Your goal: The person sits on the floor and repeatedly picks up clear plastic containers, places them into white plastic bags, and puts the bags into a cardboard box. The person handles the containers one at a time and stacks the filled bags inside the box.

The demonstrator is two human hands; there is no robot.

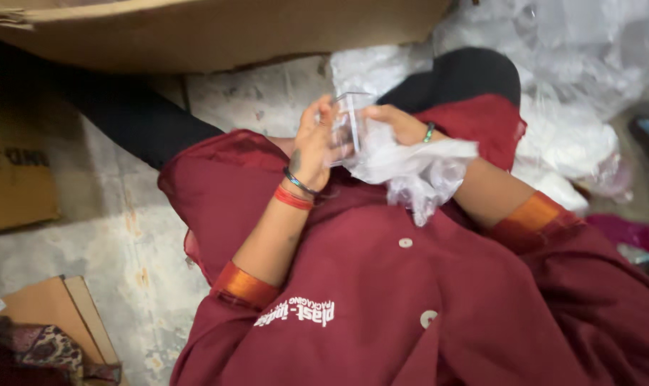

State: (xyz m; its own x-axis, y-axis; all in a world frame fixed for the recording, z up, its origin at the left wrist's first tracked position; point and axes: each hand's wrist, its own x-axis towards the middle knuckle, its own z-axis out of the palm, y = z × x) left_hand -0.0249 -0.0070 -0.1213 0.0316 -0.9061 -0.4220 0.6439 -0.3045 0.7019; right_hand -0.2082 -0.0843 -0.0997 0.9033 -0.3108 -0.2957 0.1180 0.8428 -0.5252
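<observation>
My left hand (pixel 316 143) grips a small clear plastic piece (pixel 347 123), held upright above my lap. My right hand (pixel 398 123) holds the other side of it together with a crumpled clear plastic bag (pixel 417 168) that hangs down over my forearm. Both wrists wear bangles. I sit on the floor in a maroon garment (pixel 382 286) with orange cuffs, legs in black stretched ahead.
A heap of clear plastic bags (pixel 567 78) lies at the right. A large cardboard sheet (pixel 210 28) spans the top. Cardboard boxes (pixel 13 179) stand at the left, and another box (pixel 60 314) at the lower left on the worn concrete floor (pixel 124 236).
</observation>
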